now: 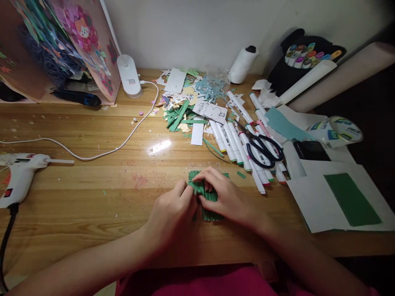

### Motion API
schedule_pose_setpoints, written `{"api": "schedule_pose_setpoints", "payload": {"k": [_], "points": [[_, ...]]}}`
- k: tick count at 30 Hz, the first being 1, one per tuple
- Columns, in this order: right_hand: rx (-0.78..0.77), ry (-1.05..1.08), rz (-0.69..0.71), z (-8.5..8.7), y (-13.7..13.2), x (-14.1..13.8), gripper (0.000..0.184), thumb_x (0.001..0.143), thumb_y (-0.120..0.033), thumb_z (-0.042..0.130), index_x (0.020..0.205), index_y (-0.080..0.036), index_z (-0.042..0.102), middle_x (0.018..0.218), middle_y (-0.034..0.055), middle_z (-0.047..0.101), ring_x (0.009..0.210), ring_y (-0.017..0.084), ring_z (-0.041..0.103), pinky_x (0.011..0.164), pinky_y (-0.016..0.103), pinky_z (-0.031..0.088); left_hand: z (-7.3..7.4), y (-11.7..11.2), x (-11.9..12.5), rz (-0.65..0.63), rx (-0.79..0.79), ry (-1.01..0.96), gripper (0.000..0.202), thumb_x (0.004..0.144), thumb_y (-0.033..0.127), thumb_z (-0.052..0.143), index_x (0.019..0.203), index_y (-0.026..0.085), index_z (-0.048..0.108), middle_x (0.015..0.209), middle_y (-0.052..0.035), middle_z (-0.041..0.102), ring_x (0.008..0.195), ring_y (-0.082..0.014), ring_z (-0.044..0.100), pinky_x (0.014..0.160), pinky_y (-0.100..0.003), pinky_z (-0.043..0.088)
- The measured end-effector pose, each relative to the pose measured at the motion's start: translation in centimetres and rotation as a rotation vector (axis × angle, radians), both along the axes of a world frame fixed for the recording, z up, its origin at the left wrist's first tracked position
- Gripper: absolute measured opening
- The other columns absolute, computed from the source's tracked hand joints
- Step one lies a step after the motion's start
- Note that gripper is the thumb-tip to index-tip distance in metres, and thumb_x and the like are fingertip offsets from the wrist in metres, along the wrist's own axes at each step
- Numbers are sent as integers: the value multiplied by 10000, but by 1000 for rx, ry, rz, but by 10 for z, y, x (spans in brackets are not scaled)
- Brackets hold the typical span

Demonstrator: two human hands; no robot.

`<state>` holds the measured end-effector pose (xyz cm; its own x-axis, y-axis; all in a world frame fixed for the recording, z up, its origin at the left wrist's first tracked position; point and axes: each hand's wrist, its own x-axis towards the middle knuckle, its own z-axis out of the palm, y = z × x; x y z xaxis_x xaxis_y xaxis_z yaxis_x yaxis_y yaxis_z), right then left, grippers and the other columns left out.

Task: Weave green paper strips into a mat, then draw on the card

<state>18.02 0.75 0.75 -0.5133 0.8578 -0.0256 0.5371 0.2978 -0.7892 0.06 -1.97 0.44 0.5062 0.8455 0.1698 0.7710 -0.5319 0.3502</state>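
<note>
Near the front of the wooden table lies a piece of green paper (211, 214) made up of many narrow strips, partly covered by my hands. My left hand (175, 207) is closed at its left edge, fingers pinched on a strip of it. My right hand (226, 197) arches over the top with thumb and fingertips curled onto the strips. Its fingers look closed on the paper, though the fingertips are partly hidden. A small green scrap (241, 175) lies just right of the paper.
Scissors (262, 146) rest on several white markers (230, 142) beyond my right hand. Behind is a heap of paper scraps (185, 102). A glue gun (21, 176) lies at far left, with a white cable (123, 144) across the table. Green paper (352, 199) on white sheets sits right.
</note>
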Motion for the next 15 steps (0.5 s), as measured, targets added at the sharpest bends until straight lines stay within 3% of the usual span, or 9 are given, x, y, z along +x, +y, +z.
{"api": "schedule_pose_setpoints", "payload": {"k": [7,15], "points": [[-110,98,-131,-4,0,-3,227,798,-112,582,1008,-197,561,774,-7,567,674,127,533,632,249,460,1,1,0,21,20,-19,320,941,161,306,745,170,559,682,-12,520,470,-116,499,427,-214,362],[-464,338,-248,1,3,10,231,884,-284,538,1087,-182,578,885,50,706,753,143,647,702,282,514,-1,1,1,3,80,9,320,947,163,326,725,177,555,668,-6,530,453,-114,488,408,-229,319]]}}
